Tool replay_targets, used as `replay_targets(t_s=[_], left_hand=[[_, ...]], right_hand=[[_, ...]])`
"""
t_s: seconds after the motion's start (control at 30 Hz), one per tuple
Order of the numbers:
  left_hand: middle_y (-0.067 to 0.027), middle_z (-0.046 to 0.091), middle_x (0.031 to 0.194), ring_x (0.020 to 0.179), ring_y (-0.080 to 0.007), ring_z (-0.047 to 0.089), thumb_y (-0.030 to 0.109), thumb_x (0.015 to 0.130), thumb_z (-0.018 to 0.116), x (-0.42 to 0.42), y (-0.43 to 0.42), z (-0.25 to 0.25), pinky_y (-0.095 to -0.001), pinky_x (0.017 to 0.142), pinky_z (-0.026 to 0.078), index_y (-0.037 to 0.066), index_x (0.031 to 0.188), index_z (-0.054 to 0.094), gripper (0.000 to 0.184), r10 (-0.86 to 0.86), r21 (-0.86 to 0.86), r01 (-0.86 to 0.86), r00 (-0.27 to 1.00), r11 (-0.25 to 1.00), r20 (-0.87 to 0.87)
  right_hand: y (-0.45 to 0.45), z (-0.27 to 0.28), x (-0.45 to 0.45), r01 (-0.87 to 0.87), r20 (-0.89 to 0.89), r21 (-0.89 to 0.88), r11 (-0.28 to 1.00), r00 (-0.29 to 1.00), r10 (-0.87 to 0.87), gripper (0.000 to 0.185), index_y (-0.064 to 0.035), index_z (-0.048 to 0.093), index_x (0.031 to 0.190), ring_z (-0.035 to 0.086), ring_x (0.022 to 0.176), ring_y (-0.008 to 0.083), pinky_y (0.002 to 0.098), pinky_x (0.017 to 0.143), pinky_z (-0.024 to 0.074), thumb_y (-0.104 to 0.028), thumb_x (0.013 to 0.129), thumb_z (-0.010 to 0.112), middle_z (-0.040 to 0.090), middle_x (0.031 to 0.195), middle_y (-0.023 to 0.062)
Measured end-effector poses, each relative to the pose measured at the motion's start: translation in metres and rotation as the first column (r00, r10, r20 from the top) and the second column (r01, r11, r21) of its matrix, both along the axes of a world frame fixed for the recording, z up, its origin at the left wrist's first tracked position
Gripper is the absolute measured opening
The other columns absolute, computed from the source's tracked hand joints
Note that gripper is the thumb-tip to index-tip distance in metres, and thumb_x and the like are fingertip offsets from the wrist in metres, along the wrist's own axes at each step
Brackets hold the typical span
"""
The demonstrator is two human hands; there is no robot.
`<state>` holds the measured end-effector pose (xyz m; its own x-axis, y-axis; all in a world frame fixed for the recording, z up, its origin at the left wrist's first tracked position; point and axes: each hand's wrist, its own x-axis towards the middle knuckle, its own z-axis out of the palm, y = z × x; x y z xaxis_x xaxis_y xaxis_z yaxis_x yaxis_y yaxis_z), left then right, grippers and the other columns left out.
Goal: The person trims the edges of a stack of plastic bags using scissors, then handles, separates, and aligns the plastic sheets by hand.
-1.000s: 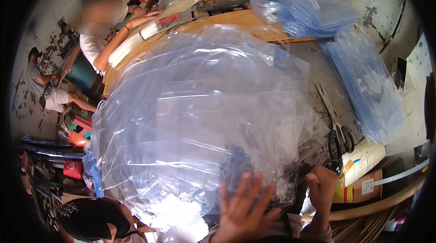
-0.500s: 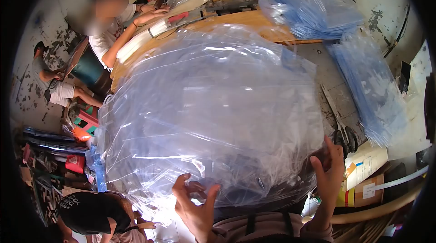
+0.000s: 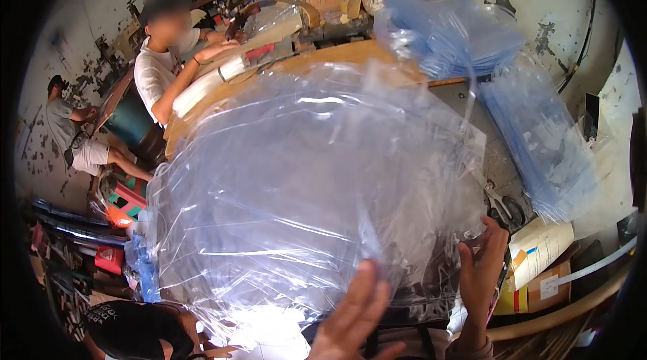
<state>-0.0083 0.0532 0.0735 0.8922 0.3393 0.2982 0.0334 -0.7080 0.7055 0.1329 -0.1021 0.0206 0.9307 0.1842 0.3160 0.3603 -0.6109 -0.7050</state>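
A wide pile of clear plastic sheets (image 3: pixel 290 178) bulges over the work table before me, creased and shiny. My left hand (image 3: pixel 357 313) is at its near edge, fingers stretched out and somewhat blurred, the fingertips against or just over the plastic. At the pile's right near corner is my right hand (image 3: pixel 484 262), thumb and fingers apart beside the sheet edge; whether it touches the plastic I cannot tell. Just beyond it lie scissors (image 3: pixel 502 206) with black handles, their blades partly hidden under the plastic.
Bluish plastic stacks lie at the back right (image 3: pixel 451 33) and right (image 3: pixel 539 138). A co-worker (image 3: pixel 158 70) sits at the far left of the wooden table (image 3: pixel 323 57). Another person in a black cap (image 3: pixel 135 330) is low at left. Boxes (image 3: pixel 546 286) stand at right.
My left hand has moved right along the near edge, its fingers straightening. The plastic's right side has shifted and now covers the scissor blades. My right hand stays near the corner.
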Motion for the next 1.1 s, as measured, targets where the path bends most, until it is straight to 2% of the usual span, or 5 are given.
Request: replay_targets(t_s=[0.1,0.33,0.43,0.93,1.1], left_hand=[[-0.0287,0.029,0.139,0.131,-0.0365,0.029,0.018,0.067,0.066,0.02,-0.017,0.011,-0.049,0.105,0.024,-0.002,0.129,0.043,0.068,-0.267,0.011,0.267,0.964,0.964,0.007],[-0.0161,0.045,0.131,0.123,-0.0235,0.043,0.037,0.077,0.063,0.044,-0.043,-0.037,-0.0452,0.1,0.032,0.006,0.119,0.054,0.053,-0.109,0.534,0.174,0.983,0.827,-0.151],[-0.0154,0.038,0.14,0.135,-0.0219,0.028,0.037,0.079,0.055,0.042,-0.039,-0.036,-0.0474,0.108,0.014,0.008,0.122,0.054,0.052,-0.145,0.475,0.247,0.96,0.845,-0.241],[-0.0205,0.031,0.141,0.134,-0.0303,0.026,0.024,0.074,0.063,0.037,-0.043,-0.047,-0.0526,0.106,0.021,0.005,0.127,0.047,0.058,-0.175,0.407,0.241,0.965,0.881,-0.193],[-0.0242,0.031,0.14,0.131,-0.0431,0.024,0.022,0.074,0.068,0.013,-0.013,-0.034,-0.0565,0.103,0.024,0.002,0.132,0.041,0.067,0.207,0.366,-0.215,0.977,0.906,0.061]], right_hand=[[0.007,0.003,-0.004,-0.012,0.029,0.009,1.0,1.0,0.012,0.05,0.0008,0.041,0.123,0.047,0.096,0.0277,0.0316,0.078,0.0439,0.003,0.077,0.059,0.04,0.107,0.0163],[0.015,-0.015,0.004,-0.06,-0.1,0.356,0.932,0.99,0.102,0.053,0.0013,0.037,0.128,0.048,0.101,0.0255,0.0296,0.079,0.0464,-0.005,0.08,0.06,0.041,0.113,0.0166],[0.014,-0.016,0.005,-0.082,-0.122,0.351,0.933,0.984,0.132,0.055,0.0017,0.036,0.129,0.05,0.103,0.0246,0.0295,0.078,0.047,-0.006,0.08,0.061,0.043,0.117,0.0181],[0.014,-0.002,0.003,-0.074,-0.134,0.274,0.959,0.984,0.115,0.052,0.0021,0.034,0.129,0.06,0.096,0.0255,0.0302,0.073,0.0496,-0.003,0.083,0.058,0.055,0.109,0.0206],[0.009,-0.024,0.01,-0.272,0.026,0.367,0.89,0.959,0.283,0.048,0.001,0.034,0.129,0.061,0.09,0.0226,0.0279,0.069,0.0501,0.004,0.084,0.05,0.058,0.105,0.0182]])
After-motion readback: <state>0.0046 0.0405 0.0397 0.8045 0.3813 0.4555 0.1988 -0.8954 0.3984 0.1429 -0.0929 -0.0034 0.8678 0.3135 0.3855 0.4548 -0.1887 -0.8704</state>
